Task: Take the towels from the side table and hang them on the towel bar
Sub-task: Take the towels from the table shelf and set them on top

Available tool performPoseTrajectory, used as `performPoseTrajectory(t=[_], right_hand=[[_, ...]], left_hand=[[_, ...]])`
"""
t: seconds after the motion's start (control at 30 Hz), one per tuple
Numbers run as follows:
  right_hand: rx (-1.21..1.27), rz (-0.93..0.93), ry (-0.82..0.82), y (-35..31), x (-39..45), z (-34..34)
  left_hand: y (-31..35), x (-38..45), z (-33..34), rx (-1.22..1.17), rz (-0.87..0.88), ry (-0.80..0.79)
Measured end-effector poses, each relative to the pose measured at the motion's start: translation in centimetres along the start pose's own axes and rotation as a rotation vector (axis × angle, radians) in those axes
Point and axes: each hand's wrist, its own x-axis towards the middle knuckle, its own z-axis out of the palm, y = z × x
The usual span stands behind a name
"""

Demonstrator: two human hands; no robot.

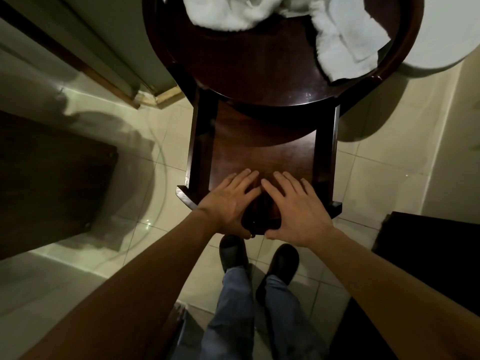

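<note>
- From where I watch, I judge the task is at its very start: no towel is picked up yet, and no towel bar shows anywhere in the head view, so I cannot say which way the carry will go.
- On the left, a dark mat (52, 178) lies on the pale tiled floor (166, 149), well apart from the table.
- My left hand (228, 201) hangs flat with straight, spread fingers and holds nothing; it sits in line with the near edge of the lower shelf (259, 152), though I cannot tell whether it touches the wood.
- Just beside it, my right hand (293, 209) is the same: fingers straight and relaxed, empty, fingertips almost meeting the left ones.
- Above both hands in view, the round side table (259, 81) has a raised rim, so its top acts as a shallow tray.
- In that tray lie the towels: a crumpled white towel (220, 14) at the far left of the top, cut off by the frame's edge.
- A second towel (348, 45), loosely folded, lies at the right against the rim.
- The lower shelf holds nothing I can see.
- Next, I judge, both hands must reach forward over the rim and grasp a towel, gathering loose folds so none trail.
- At far right, a white rounded fixture (441, 29) stands just beside the table.
</note>
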Motion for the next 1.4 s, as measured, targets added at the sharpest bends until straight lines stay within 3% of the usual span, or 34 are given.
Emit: performPoseTrajectory(t=[0.37,0.9,1.17,1.4], right_hand=[[-0.142,0.162,0.219,2.6,5.7,-5.7],[-0.174,0.310,0.356,6.0,14.6,-9.3],[-0.050,0.294,0.297,5.9,13.5,-14.4],[0.136,0.420,0.454,8.6,14.6,-23.3]], left_hand=[[-3.4,4.7,-6.7,0.209,-0.081,0.306],[-7.1,12.8,-14.0,0.400,-0.252,0.423],[-8.0,11.4,-18.2,0.238,-0.175,0.358],[-11.1,12.0,-28.2,-0.007,-0.255,0.593]])
